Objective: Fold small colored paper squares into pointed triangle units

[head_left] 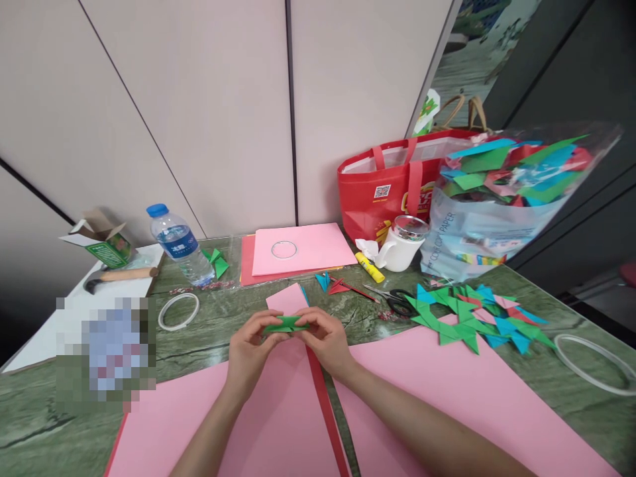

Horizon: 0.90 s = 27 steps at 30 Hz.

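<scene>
Between my two hands is a small piece of folded green paper [287, 324], held level above the table. My left hand [255, 336] pinches its left end with thumb and fingers. At the other end, my right hand [328, 336] grips it the same way. Just behind the fingers lies a small stack of pink paper squares [288, 298]. Large pink sheets [268, 411] with a red edge are spread under my forearms, and another large pink sheet [422, 397] lies to the right.
Folded paper stars [447, 324], black-handled scissors [397, 301], a glue stick [370, 267] and a white mug [401, 245] are right. Behind stand a red bag [368, 205] and a plastic bag of folded paper [462, 232]. Left are a water bottle [181, 248], tape roll [179, 312] and sickle [122, 275].
</scene>
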### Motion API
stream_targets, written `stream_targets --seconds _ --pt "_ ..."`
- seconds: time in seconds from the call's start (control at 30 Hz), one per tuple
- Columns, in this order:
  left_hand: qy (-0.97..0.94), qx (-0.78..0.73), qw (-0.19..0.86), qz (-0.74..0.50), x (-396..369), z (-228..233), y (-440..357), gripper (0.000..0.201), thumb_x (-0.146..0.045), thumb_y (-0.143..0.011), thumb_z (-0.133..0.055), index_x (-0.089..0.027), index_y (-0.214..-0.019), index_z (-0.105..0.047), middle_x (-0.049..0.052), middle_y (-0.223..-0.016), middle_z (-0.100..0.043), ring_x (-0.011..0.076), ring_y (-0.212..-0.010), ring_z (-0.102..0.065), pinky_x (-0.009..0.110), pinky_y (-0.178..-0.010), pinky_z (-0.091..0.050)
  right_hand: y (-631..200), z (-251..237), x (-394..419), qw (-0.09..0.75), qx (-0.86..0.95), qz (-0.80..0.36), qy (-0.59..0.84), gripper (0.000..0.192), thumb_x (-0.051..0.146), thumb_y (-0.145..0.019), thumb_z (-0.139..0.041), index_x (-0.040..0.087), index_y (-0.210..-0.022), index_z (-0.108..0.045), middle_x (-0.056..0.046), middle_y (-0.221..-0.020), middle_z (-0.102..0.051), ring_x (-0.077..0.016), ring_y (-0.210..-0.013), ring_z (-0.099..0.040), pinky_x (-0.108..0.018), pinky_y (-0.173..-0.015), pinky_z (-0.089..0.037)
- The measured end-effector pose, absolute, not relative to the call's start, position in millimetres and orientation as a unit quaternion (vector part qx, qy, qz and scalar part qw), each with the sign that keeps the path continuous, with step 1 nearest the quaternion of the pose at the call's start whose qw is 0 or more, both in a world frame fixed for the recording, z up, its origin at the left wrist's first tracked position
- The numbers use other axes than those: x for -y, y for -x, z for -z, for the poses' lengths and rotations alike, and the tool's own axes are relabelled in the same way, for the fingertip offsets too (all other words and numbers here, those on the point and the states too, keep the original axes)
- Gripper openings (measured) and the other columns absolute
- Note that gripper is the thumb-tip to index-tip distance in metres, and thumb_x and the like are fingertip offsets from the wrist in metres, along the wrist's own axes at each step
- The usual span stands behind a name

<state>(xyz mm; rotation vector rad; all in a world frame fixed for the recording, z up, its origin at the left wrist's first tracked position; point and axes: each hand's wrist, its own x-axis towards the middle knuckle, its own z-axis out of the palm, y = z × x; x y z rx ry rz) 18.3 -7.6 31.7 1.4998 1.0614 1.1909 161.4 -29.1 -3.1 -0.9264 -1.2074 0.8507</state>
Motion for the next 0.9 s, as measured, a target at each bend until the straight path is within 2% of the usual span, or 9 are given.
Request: stream_targets --seconds 0.07,0.13,0.23,0.33,0.53,0.63,0.8,0.9 --pt "-0.586 -0.459 0.464 -0.481 7.3 -30.5 -17.2 0.011 -0.02 -0.056 -0.07 -0.019 -0.066 -0.065 0.005 -0.082 -0.064 0.0217 -0.082 -0.058 0.03 -0.071 -0.047 -160.5 3.6 29.4 0.655 0.499 -0.396 0.407 0.009 0.019 -0.069 -0.064 0.021 -0.076 -0.06 -0.003 -0.083 -0.06 -0.017 -0.079 -0.058 -0.03 -0.069 -0.048" --pt "-0.572 -0.485 0.452 -0.482 7.5 -29.8 -16.7 0.011 -0.021 -0.056 -0.071 -0.019 -0.065 -0.065 0.004 -0.077 -0.065 0.0203 -0.077 -0.059 0.028 -0.068 -0.048 -159.6 4.8 29.5 0.658 0.467 -0.431 0.404 0.02 0.019 -0.067 -0.065 0.022 -0.086 -0.057 -0.002 -0.082 -0.06 -0.0163 -0.077 -0.059 -0.029 -0.068 -0.049" --pt "-0.562 -0.496 0.442 -0.493 8.5 -29.1 -17.2 0.021 -0.023 -0.056 -0.071 -0.018 -0.074 -0.064 0.003 -0.072 -0.066 0.0193 -0.072 -0.061 0.028 -0.067 -0.049 -158.9 6.7 29.2 0.65 0.451 -0.449 0.416 0.031 0.02 -0.065 -0.066 0.021 -0.093 -0.055 -0.002 -0.08 -0.062 -0.016 -0.075 -0.06 -0.029 -0.068 -0.05" --pt "-0.574 -0.489 0.431 -0.496 9.3 -27.4 -17.5 0.026 -0.024 -0.06 -0.068 -0.018 -0.084 -0.062 0.001 -0.068 -0.066 0.0187 -0.069 -0.062 0.029 -0.065 -0.049 -159.4 7.7 28.2 0.637 0.481 -0.407 0.444 0.019 0.021 -0.065 -0.065 0.019 -0.083 -0.061 -0.002 -0.078 -0.063 -0.0157 -0.073 -0.059 -0.027 -0.064 -0.049" --pt "-0.697 -0.468 0.294 -0.456 8.7 -23.4 -15.0 0.009 -0.023 -0.065 -0.065 -0.021 -0.074 -0.064 0.001 -0.073 -0.066 0.0165 -0.069 -0.06 0.026 -0.062 -0.046 -162.0 7.4 29.0 0.613 0.535 -0.348 0.465 0.005 0.021 -0.068 -0.064 0.019 -0.072 -0.065 -0.001 -0.067 -0.062 -0.0132 -0.062 -0.057 -0.024 -0.057 -0.045" --pt "-0.755 -0.413 0.26 -0.438 7.4 -24.0 -13.7 0.004 -0.019 -0.069 -0.061 -0.021 -0.072 -0.064 0.001 -0.073 -0.064 0.0157 -0.07 -0.058 0.025 -0.06 -0.045 -162.6 6.2 31.3 0.617 0.548 -0.312 0.471 0.004 0.023 -0.069 -0.064 0.019 -0.069 -0.066 -0.001 -0.064 -0.063 -0.0135 -0.061 -0.057 -0.025 -0.059 -0.045" --pt "-0.746 -0.406 0.253 -0.463 4.3 -26.0 -10.8 0.009 -0.015 -0.071 -0.057 -0.02 -0.064 -0.06 0.0 -0.068 -0.06 0.0151 -0.07 -0.056 0.026 -0.062 -0.043 -162.0 4.7 32.2 0.618 0.567 -0.311 0.447 0.01 0.022 -0.069 -0.065 0.02 -0.078 -0.065 -0.004 -0.077 -0.063 -0.0147 -0.07 -0.058 -0.024 -0.057 -0.046" --pt "-0.75 -0.407 0.247 -0.459 3.7 -25.9 -9.7 0.009 -0.016 -0.071 -0.057 -0.02 -0.065 -0.061 0.0 -0.069 -0.058 0.0154 -0.072 -0.055 0.027 -0.064 -0.043 -162.1 6.9 32.4 0.616 0.58 -0.294 0.445 0.004 0.021 -0.072 -0.062 0.02 -0.07 -0.066 -0.002 -0.067 -0.062 -0.0138 -0.064 -0.057 -0.025 -0.059 -0.046"
